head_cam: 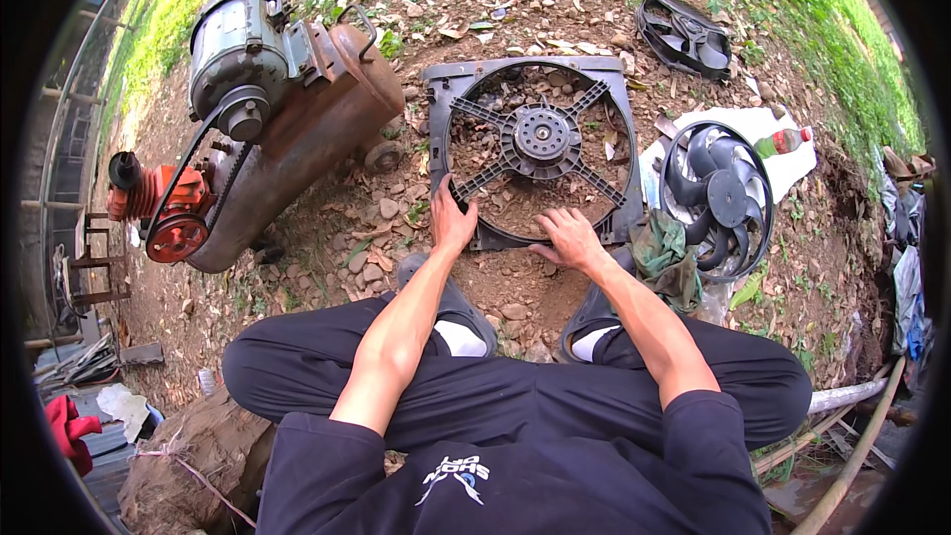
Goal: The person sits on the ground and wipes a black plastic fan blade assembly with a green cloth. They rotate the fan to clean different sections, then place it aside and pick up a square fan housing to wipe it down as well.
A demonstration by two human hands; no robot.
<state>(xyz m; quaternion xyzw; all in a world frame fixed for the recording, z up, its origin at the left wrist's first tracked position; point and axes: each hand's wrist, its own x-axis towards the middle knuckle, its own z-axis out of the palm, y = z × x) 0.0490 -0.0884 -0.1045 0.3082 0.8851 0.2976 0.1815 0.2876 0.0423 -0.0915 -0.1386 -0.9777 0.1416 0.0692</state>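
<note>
A black plastic radiator fan shroud (438,115) lies on the ground before my feet, with a round motor (543,131) at the middle of its four-armed bracket. My left hand (452,223) grips its near left corner, fingers pointing up along the side and thumb over the ring. At the near edge, my right hand (570,239) holds the rim, fingers reaching inside the ring and thumb outside. No blades are on this motor. A loose fan wheel (726,198) with black curved blades rests to the right, partly on a white sheet (799,163).
A rusty air compressor tank (297,156) with a belt-driven motor (238,52) and red pump (174,193) stands left. A smaller fan assembly (683,36) lies far right. A green cloth (665,260) and plastic bottle (784,141) are near the fan wheel. Stones and leaves litter the soil.
</note>
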